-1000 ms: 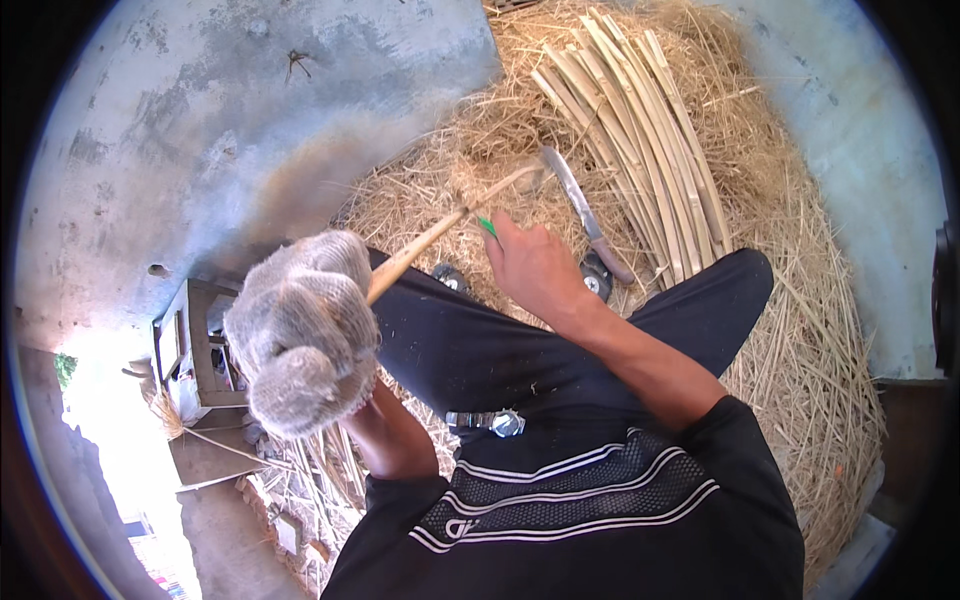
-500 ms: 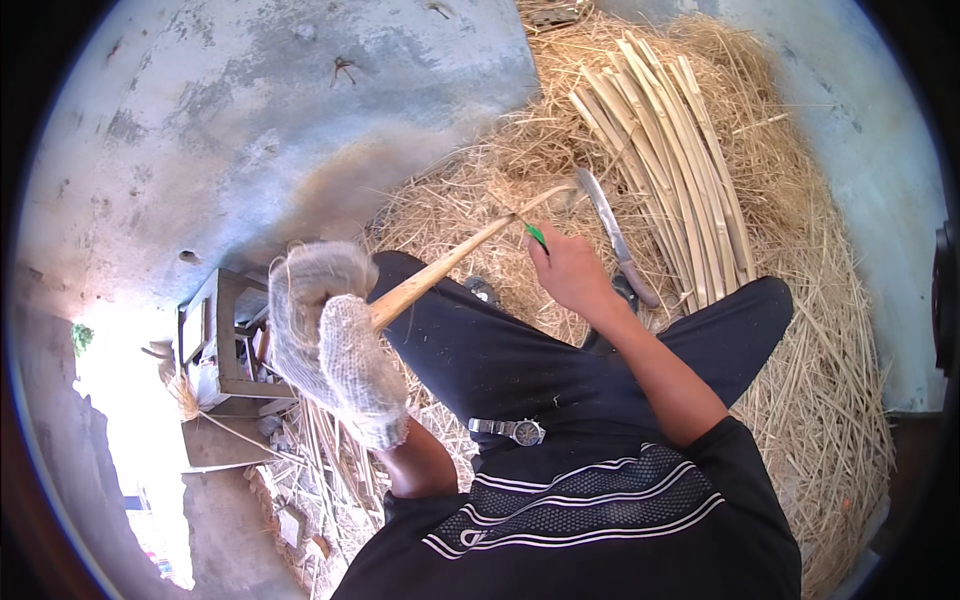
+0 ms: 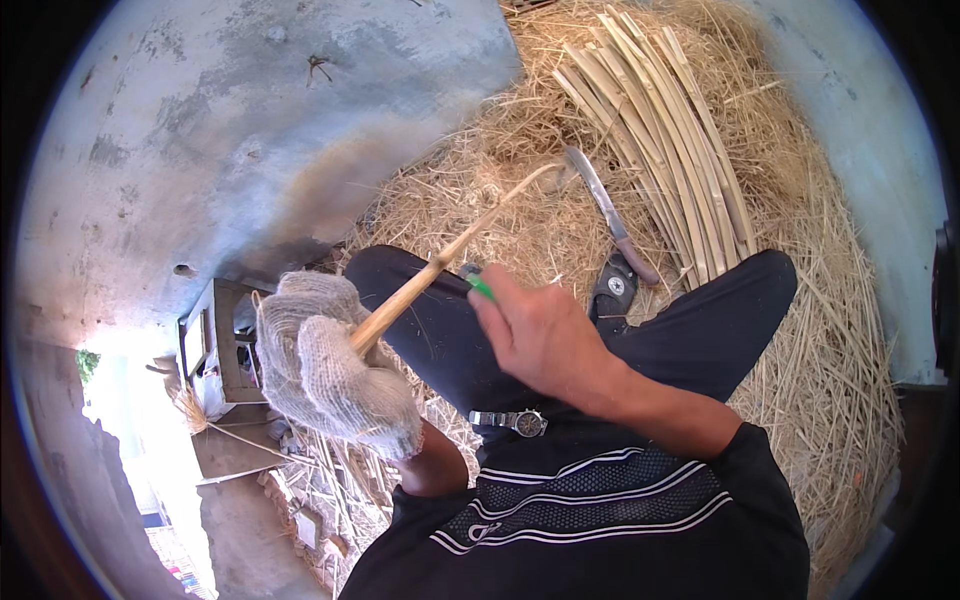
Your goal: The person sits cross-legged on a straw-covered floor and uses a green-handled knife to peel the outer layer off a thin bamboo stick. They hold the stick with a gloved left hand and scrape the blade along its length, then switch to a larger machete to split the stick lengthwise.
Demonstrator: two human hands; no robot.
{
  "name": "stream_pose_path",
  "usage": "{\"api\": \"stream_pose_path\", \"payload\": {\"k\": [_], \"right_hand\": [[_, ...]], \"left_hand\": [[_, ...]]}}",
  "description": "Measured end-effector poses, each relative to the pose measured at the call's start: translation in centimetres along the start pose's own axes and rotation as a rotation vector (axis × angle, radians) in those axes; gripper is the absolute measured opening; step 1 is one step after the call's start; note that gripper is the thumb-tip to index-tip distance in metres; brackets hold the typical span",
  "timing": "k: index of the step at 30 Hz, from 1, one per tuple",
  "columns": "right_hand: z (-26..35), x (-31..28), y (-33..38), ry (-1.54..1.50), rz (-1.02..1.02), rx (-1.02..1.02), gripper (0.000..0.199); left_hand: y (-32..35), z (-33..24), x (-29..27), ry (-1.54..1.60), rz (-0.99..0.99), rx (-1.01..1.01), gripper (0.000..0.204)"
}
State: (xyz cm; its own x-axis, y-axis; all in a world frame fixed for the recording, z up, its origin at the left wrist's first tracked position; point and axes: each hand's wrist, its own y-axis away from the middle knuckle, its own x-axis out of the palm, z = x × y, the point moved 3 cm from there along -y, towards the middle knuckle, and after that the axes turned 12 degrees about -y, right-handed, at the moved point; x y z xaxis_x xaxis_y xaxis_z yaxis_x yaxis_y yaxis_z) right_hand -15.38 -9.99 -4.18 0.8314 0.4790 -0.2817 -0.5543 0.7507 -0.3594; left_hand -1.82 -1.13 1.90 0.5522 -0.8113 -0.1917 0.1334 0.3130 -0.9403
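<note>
My gloved left hand (image 3: 335, 375) is clamped on the butt of a cane (image 3: 440, 262) that slants up and away over my knee, its thin tip out above the straw (image 3: 480, 215). My bare right hand (image 3: 545, 335) is closed on a small green-handled tool (image 3: 478, 285) touching the cane. Farther out a knife (image 3: 612, 215) lies on the straw, just beside a bundle of split canes (image 3: 665, 140)

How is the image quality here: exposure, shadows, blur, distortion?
Head view: hard sunlight; the lower-left corner is blown out white. The gloved left hand and its bamboo stick are sharp, as is the bare right hand. Fisheye bends the bamboo strips and blacks out the rim.
</note>
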Motion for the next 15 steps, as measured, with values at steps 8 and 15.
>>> {"api": "stream_pose_path", "payload": {"k": [8,15], "right_hand": [[-6.0,-0.4,-1.3,0.236,-0.086,0.093,0.018],[-4.8,0.3,-1.4,-0.039,-0.082,0.033,0.018]], "left_hand": [[-0.6,-0.2,0.6,0.415,0.092,-0.118,0.025],[1.1,0.4,1.1,0.385,0.063,-0.274,0.017]]}}
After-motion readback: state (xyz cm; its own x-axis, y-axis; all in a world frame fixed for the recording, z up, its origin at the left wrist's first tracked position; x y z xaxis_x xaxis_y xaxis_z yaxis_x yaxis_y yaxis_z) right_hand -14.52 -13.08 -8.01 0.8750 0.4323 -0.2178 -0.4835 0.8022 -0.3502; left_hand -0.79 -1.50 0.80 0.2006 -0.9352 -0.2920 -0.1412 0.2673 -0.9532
